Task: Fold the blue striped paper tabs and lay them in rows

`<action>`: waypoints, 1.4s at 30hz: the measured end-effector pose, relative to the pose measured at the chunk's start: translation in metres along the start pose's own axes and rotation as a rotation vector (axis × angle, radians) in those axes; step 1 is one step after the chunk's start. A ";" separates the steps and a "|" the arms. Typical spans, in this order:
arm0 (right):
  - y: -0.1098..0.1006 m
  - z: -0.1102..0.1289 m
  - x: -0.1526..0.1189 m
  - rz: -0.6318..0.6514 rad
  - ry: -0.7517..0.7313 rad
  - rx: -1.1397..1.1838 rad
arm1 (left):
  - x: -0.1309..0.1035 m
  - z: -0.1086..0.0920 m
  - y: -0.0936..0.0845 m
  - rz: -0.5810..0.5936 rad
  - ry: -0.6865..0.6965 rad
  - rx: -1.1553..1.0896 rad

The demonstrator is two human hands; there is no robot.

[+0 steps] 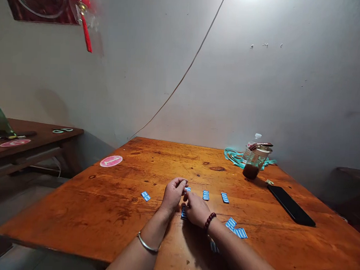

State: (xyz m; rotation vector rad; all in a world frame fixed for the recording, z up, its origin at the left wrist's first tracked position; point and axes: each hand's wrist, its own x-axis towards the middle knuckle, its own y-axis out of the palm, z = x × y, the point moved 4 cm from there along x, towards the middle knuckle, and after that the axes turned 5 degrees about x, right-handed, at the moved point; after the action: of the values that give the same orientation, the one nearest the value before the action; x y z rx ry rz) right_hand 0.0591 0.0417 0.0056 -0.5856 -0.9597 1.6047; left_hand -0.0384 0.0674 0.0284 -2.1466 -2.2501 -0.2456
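Over the middle of the table, my left hand and my right hand meet, with thumbs and fingers pinched close together. Their fingertips hide whatever is between them. A small blue-and-white striped piece shows right at the fingertips; whether it is held or lies behind them I cannot tell. Another striped piece is partly covered under my right hand. Similar flat pieces lie around: one striped piece to the left, a striped strip and a second strip to the right, and a loose cluster beside my right forearm.
On the wooden table stand a dark-liquid bottle and a clear bottle, near turquoise straps. A black phone lies at the right. A pink round sticker is at the left. Another table stands further left.
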 end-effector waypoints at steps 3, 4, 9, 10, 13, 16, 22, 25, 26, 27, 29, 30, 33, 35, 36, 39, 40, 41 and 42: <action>-0.006 0.005 -0.005 -0.021 -0.005 0.006 | 0.000 0.000 0.001 -0.005 -0.002 0.027; -0.012 0.005 -0.007 -0.028 -0.007 0.018 | 0.001 0.000 0.001 -0.006 -0.003 0.038; -0.082 -0.033 -0.028 -0.247 -0.026 0.132 | 0.000 0.000 0.001 0.011 0.023 0.095; -0.095 -0.049 -0.036 -0.253 0.013 0.133 | -0.001 0.000 0.004 0.030 0.049 0.117; -0.112 -0.095 -0.064 -0.128 0.166 0.124 | -0.012 -0.002 0.017 0.138 0.189 0.263; -0.107 -0.115 -0.086 -0.012 0.159 0.152 | -0.028 -0.005 0.036 0.287 0.315 0.423; -0.090 -0.100 -0.091 0.133 0.051 0.160 | -0.033 -0.038 0.028 0.248 0.348 0.525; -0.087 -0.089 -0.081 0.094 0.062 0.140 | -0.024 -0.052 0.012 0.312 0.297 0.608; -0.086 -0.082 -0.077 0.063 0.057 0.145 | -0.020 -0.052 0.008 0.344 0.280 0.645; -0.083 -0.073 -0.072 0.037 0.042 0.156 | -0.017 -0.050 0.004 0.368 0.265 0.679; -0.073 -0.047 -0.063 0.020 -0.033 0.181 | -0.008 -0.038 -0.005 0.350 0.232 0.728; -0.065 -0.033 -0.058 0.036 -0.080 0.185 | -0.004 -0.031 -0.009 0.320 0.226 0.733; -0.042 0.002 -0.043 0.092 -0.184 0.139 | 0.006 -0.007 -0.021 0.218 0.224 0.731; -0.028 0.012 -0.033 0.125 -0.192 0.091 | 0.008 0.004 -0.027 0.180 0.224 0.724; -0.022 0.014 -0.030 0.138 -0.187 0.068 | 0.008 0.007 -0.029 0.173 0.227 0.719; -0.011 0.010 -0.024 0.149 -0.168 0.031 | 0.006 0.008 -0.033 0.176 0.245 0.702; -0.009 0.009 -0.023 0.139 -0.165 0.035 | 0.005 0.006 -0.034 0.180 0.251 0.697; -0.008 0.007 -0.024 0.123 -0.164 0.046 | 0.005 0.004 -0.034 0.182 0.256 0.692; -0.007 0.007 -0.025 0.105 -0.163 0.060 | 0.004 0.003 -0.034 0.184 0.261 0.688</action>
State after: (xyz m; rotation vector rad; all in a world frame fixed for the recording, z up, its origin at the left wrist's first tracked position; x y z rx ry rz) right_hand 0.0638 0.0164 0.0118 -0.4755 -1.0104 1.7911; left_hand -0.0720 0.0705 0.0228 -1.7962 -1.6481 0.2143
